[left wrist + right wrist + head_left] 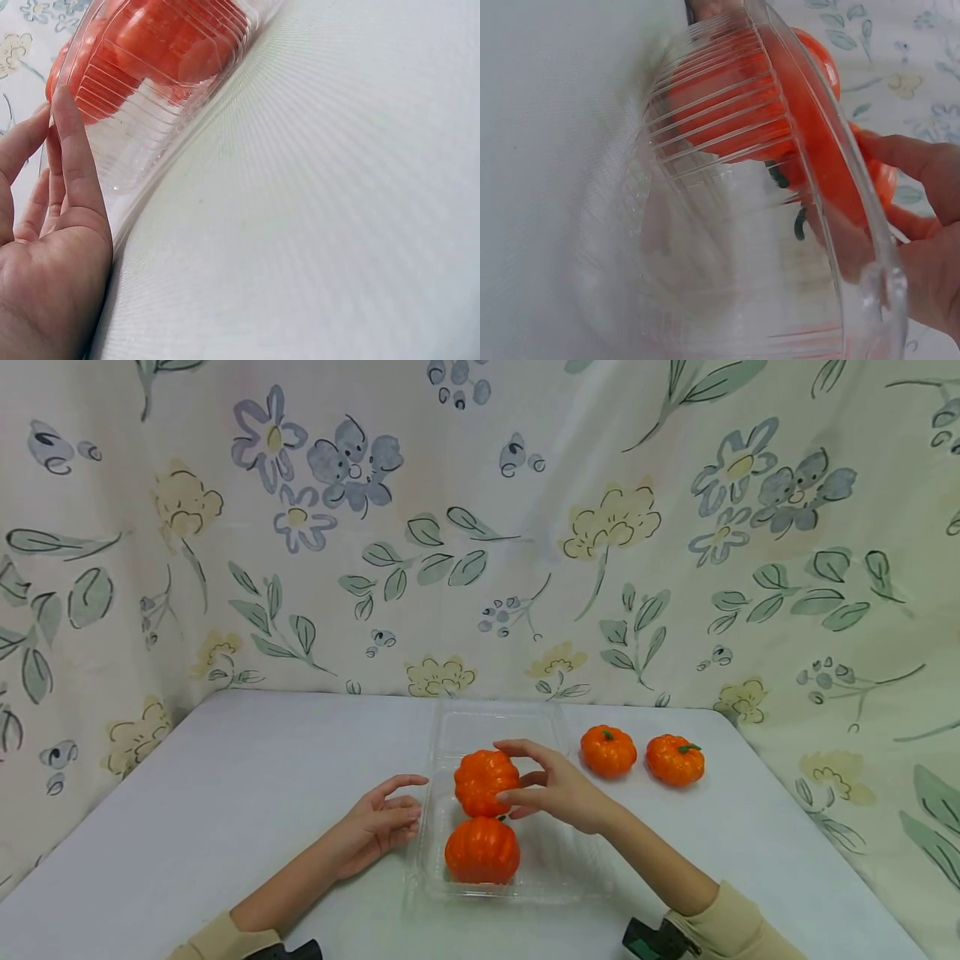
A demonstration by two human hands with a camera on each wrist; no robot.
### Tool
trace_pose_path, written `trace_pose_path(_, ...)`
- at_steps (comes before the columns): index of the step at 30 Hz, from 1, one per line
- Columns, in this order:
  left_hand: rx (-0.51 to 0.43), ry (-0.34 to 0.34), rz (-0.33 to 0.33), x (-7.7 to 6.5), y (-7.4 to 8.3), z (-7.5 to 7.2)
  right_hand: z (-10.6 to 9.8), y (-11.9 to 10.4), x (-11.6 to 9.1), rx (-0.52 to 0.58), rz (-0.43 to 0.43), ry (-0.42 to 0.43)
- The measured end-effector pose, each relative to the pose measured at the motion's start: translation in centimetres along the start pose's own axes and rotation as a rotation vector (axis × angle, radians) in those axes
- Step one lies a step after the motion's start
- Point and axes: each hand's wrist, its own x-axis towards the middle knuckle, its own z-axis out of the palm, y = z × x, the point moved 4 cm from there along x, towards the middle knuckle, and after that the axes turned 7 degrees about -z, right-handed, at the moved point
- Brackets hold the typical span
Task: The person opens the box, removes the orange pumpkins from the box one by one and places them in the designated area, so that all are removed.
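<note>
A clear plastic container (551, 860) with ribbed walls holds two small orange pumpkins on its left side. The nearer pumpkin (482, 852) lies against the front wall. Just behind it, the other pumpkin (483, 783) is gripped by my right hand (558, 789), with thumb and forefinger on its right side. In the right wrist view, the right hand (930, 217) reaches over the rim, and green stems show through the plastic. My left hand (378, 827) is at the container's left wall, its fingers loosely extended; in the left wrist view its fingertips (66, 101) are by the rim.
Two more orange pumpkins, one (608, 752) nearer the container and one (675, 760) farther right, sit on the white table (247, 777). The container's clear lid (498, 718) stretches out behind it. A floral curtain (480, 527) hangs along the table's back edge.
</note>
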Motion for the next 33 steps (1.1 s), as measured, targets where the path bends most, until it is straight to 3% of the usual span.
trace_pose_path(10, -0.003, 0.012, -0.009, 0.1, -0.1, -0.1, -0.6, 0.0, -0.8, 0.026, 0.04, 0.012)
trace_pose_path(24, -0.008, 0.011, -0.006, 0.0, -0.1, -0.1, -2.1, 0.1, -2.1, -0.017, -0.033, -0.003)
trace_pose_path(33, -0.008, -0.003, 0.008, 0.0, 0.0, -0.1, -2.6, 0.1, -2.9, 0.02, -0.058, 0.004)
